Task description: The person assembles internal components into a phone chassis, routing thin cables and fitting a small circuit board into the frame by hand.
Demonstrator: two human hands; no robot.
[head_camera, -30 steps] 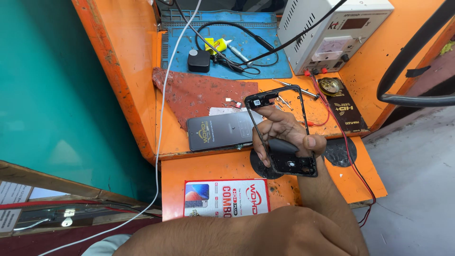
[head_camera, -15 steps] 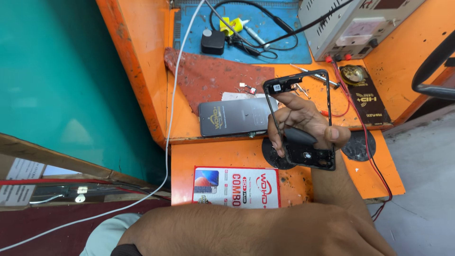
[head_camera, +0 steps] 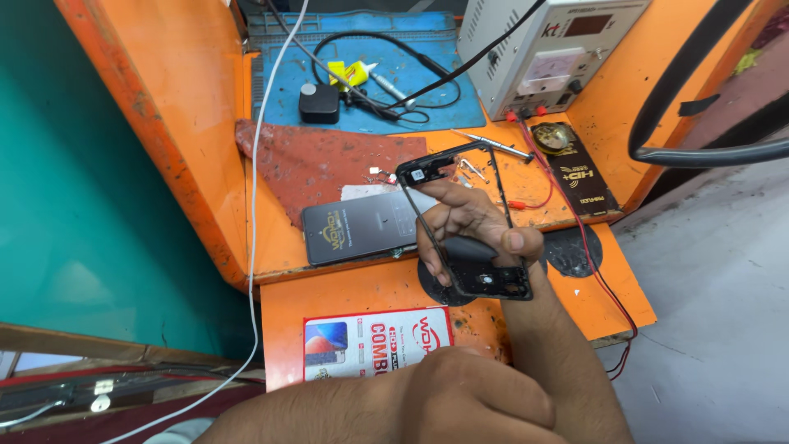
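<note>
Right fingers (head_camera: 514,241): curled around a thin black phone frame (head_camera: 465,222), thumb pressed on its right rail, other fingertips (head_camera: 427,247) poking through the open middle; closed firmly on it.
Right hand (head_camera: 468,226): raised above the front edge of the desk, forearm running down toward the lower right.
Phone frame: held tilted, hollow rectangle, camera cut-out end at the upper left, thicker end with small parts at the lower right; lifted clear of the desk.
Left hand (head_camera: 468,399): loose fist at the bottom, close to the camera, fingers folded in; holding anything or not, cannot tell.
Just left of the frame: dark phone (head_camera: 357,232) lying flat, screen side up, partly on a red cloth (head_camera: 329,160).
Below the frame: round black pad (head_camera: 440,284) on the lower shelf, with a red and white printed box (head_camera: 374,341) lying near the left hand.
Right of the frame: second round black pad (head_camera: 573,249), long black packet (head_camera: 585,179), red wire (head_camera: 604,279) trailing down over the edge.
Behind: tweezers (head_camera: 493,146) and small screws on the orange desk (head_camera: 279,247).
Further back: blue mat (head_camera: 370,90) carrying a small black block, yellow tube and black cable; white power supply (head_camera: 546,49) at the upper right.
Left edge: teal wall (head_camera: 90,181) with a white cable (head_camera: 259,164) hanging down.
</note>
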